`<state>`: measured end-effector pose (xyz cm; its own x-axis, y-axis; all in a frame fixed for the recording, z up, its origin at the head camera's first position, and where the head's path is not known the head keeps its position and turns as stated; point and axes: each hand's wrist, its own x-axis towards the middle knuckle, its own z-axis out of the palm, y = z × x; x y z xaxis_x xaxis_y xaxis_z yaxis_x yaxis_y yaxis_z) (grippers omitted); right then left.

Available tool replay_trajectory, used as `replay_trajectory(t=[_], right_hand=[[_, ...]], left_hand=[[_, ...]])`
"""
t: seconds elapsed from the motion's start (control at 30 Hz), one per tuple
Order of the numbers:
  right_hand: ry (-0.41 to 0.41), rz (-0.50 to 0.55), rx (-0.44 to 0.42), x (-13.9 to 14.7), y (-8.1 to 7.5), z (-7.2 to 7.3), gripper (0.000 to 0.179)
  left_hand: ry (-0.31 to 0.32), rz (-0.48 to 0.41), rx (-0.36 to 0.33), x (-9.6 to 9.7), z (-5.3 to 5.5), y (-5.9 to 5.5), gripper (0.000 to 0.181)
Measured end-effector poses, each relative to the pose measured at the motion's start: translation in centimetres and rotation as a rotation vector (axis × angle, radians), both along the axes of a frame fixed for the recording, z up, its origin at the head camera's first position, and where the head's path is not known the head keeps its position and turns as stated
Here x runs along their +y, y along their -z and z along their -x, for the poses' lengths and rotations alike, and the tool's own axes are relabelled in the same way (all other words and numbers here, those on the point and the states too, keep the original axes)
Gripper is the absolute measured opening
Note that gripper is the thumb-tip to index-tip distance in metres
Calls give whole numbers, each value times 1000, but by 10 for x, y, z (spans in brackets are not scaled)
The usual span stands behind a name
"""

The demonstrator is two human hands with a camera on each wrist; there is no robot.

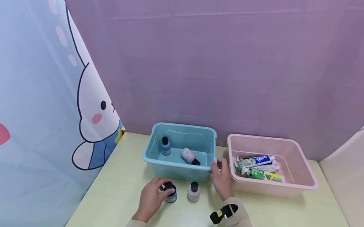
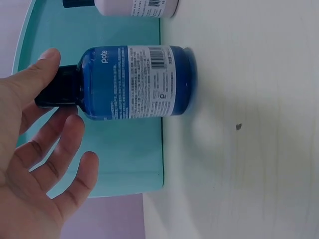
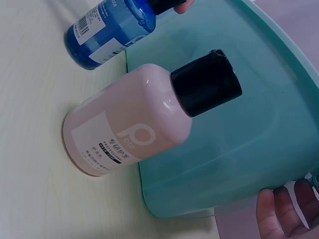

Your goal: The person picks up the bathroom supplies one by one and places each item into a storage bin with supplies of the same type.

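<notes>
My left hand (image 1: 152, 196) pinches the black cap of a small blue bottle (image 2: 129, 82) between thumb and fingers. The bottle stands upright on the table, in front of a teal plastic bin (image 1: 179, 170). Beside it stands a pale pink bottle (image 3: 129, 119) with a black cap, untouched by either hand. At the bin's right front corner, my right hand (image 1: 222, 177) holds the rim; part of its grip is hidden. Inside the bin, a blue bottle (image 1: 166, 147) stands upright at the left, and a pale bottle (image 1: 188, 155) lies on its side.
To the right is a pink plastic bin (image 1: 270, 189) with several toothpaste tubes (image 1: 262, 173) heaped inside. Both bins stand towards the back of the pale table (image 1: 107, 194), near a purple cloth backdrop (image 1: 206, 75). A printed curtain (image 1: 31, 94) hangs at the left.
</notes>
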<state>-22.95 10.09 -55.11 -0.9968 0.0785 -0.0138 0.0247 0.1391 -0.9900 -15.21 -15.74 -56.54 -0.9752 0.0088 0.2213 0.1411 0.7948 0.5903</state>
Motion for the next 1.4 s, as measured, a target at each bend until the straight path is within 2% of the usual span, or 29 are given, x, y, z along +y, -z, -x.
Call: replay_trajectory(t=[0.03,0.6,1.07,1.4], right_hand=[[5,-5,4,0,5,2,30],[11,38,13,1,8,1,30],[47,31,7,0,8,3,31],[39,34,8,-1,7,2,30]], left_hand=[[1,2,2,-1,0,0,35],[8,5,83,-6,-1,-13,31],[-6,22,86,-10,1,-22,32],[-19,43,72,-13,2,-34,34]])
